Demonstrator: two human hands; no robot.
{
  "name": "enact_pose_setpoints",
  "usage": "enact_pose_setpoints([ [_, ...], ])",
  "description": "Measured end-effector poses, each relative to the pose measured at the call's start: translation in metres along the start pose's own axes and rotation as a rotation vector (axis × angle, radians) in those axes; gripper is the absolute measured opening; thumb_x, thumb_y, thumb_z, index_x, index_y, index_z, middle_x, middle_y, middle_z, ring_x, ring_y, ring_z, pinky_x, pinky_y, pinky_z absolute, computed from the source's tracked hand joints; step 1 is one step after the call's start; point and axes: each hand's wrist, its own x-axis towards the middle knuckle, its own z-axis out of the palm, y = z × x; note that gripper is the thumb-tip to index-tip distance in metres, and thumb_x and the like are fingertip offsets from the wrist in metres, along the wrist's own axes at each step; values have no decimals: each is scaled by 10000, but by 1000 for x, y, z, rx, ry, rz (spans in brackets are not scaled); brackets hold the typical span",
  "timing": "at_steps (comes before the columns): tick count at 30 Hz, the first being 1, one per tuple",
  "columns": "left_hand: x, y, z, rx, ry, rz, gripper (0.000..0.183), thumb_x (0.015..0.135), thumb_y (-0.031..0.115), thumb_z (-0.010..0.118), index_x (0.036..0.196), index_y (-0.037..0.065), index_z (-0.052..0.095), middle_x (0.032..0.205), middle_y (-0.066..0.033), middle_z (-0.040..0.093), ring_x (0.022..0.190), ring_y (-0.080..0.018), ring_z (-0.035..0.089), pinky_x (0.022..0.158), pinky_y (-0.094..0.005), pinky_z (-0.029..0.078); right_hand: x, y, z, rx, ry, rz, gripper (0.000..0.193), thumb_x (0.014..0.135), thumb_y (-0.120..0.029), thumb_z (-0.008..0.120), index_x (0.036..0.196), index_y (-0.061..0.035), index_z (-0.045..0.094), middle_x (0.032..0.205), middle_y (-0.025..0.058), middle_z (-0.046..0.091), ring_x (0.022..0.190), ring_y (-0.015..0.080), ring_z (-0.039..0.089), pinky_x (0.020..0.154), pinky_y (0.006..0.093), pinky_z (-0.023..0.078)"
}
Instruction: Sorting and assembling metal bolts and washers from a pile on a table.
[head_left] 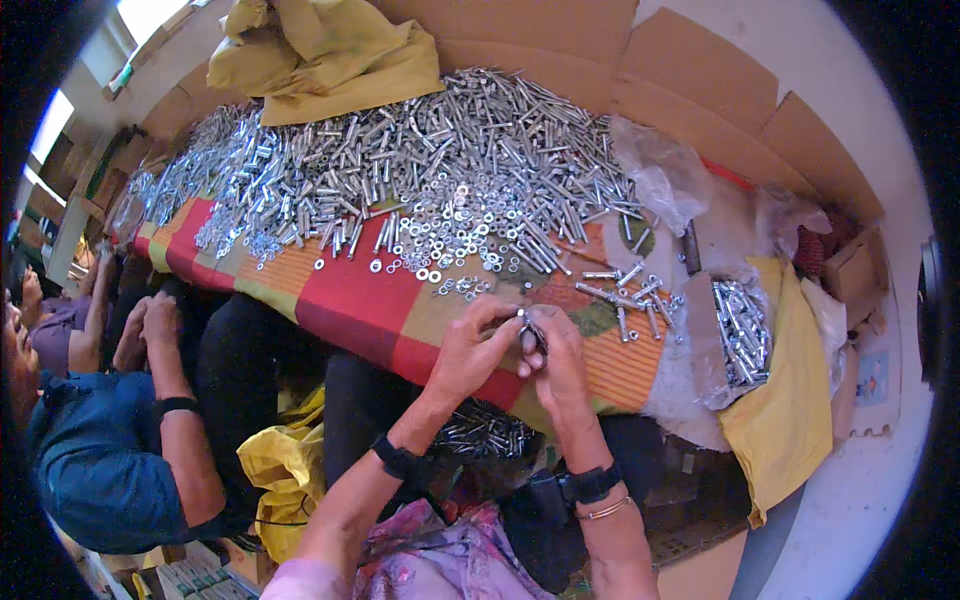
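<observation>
In front of me, past the table's near edge, my left hand (478, 345) and my right hand (560, 365) meet with fingers closed on one small metal bolt (533, 331). Fingers cover much of it; a shiny end shows at the left fingertips. Just beyond my hands lie loose nuts (462, 288) and flat washers (428, 274). To the right of them, several bolts with nuts and sleeves (622, 298) lie in a loose group on the cloth. A great heap of metal bolt sleeves (480, 130) spreads across the back of the table.
A checked cloth (350, 300) covers the table. At right stands an open box of bolts (740, 330) beside a yellow sack (790, 390). Cardboard sheets (560, 45) wall the back, with another yellow cloth (330, 60) on the heap. At left sits a co-worker in a blue shirt (110, 450).
</observation>
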Motion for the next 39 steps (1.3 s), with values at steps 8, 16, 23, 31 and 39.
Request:
enact_pose_setpoints([
  [8, -24, 11, -12, -501, -125, -343, 177, 835, 88, 566, 970, -16, 614, 887, -32, 617, 814, -87, 565, 746, -224, 460, -18, -4, -10, -1001, -29, -452, 155, 836, -167, 527, 884, -19, 529, 681, 73, 576, 548, 171, 546, 510, 311, 448],
  [16, -46, 29, -7, -430, -98, -286, 202, 806, 94, 609, 963, -32, 628, 883, -49, 632, 820, -92, 565, 738, -230, 454, -45, 6, -12, -663, 139, -148, 156, 850, -123, 484, 955, -18, 529, 665, 73, 589, 614, 182, 585, 536, 320, 452],
  [23, -61, 38, -6, -447, -155, -416, 228, 806, 76, 594, 1002, -38, 613, 887, -57, 625, 818, -102, 568, 739, -233, 455, -72, 20, -2, -1068, 313, -722, 179, 854, -119, 470, 1004, -27, 506, 704, 156, 596, 626, 269, 614, 551, 368, 459],
  [31, -77, 50, 8, -365, -23, -178, 210, 797, 17, 581, 999, -30, 609, 967, -61, 592, 902, -113, 549, 763, -230, 444, -83, 28, -7, -331, 259, -249, 197, 849, -149, 456, 1017, -47, 469, 558, -4, 461, 374, 56, 365, 319, 200, 284],
  [39, -84, 51, 13, -537, -38, -251, 203, 807, 11, 572, 1005, -17, 611, 963, -52, 593, 882, -107, 558, 775, -229, 443, -86, 35, -14, -296, 263, -284, 160, 856, -147, 456, 977, -45, 472, 530, -15, 435, 360, 51, 356, 295, 207, 280],
])
